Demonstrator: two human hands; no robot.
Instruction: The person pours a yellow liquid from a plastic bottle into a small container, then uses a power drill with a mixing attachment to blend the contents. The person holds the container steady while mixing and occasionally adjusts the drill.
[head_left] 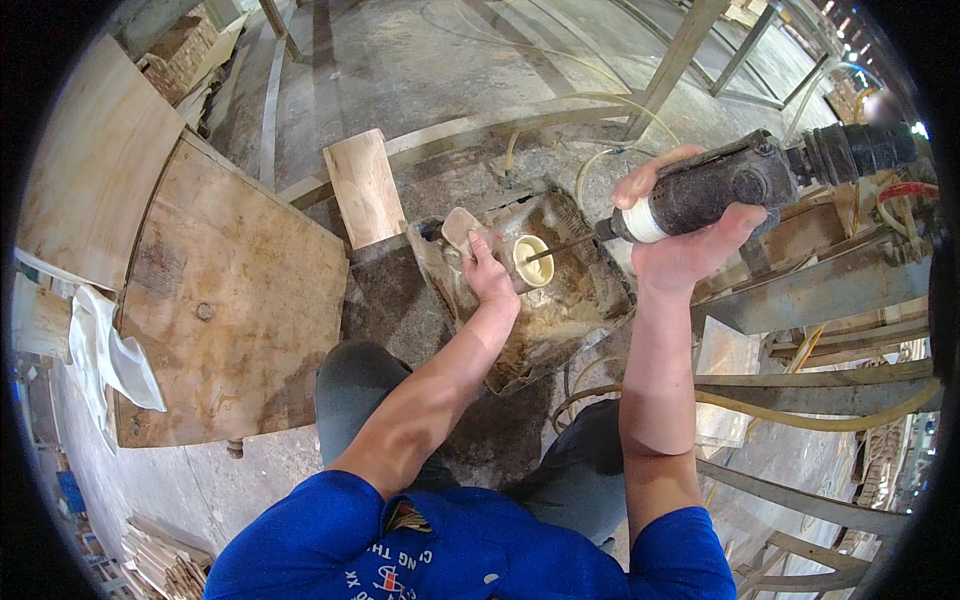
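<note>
My right hand [685, 250] is wrapped round a black power drill [710, 195] with a white collar. From its front a thin metal rod [570, 246] slants down into a small pale cup [522, 243]. Cream-coloured paste [540, 268] lies inside the cup around the rod's tip. Close against the cup, my left hand [488, 275] is closed on a flat tan scraper-like piece [460, 226] with rounded corners. Whether its hidden fingers also grip the cup, I cannot tell. Beneath both lies a shallow tray [530, 345] crusted with brown residue.
A stained wooden board [235, 300] stands at the left, with a white cloth or plastic sheet [108, 350] over its edge. A short wooden plank [363, 190] lies beyond the tray. Metal frame bars [820, 290] and a yellowish hose [840, 423] run along the right.
</note>
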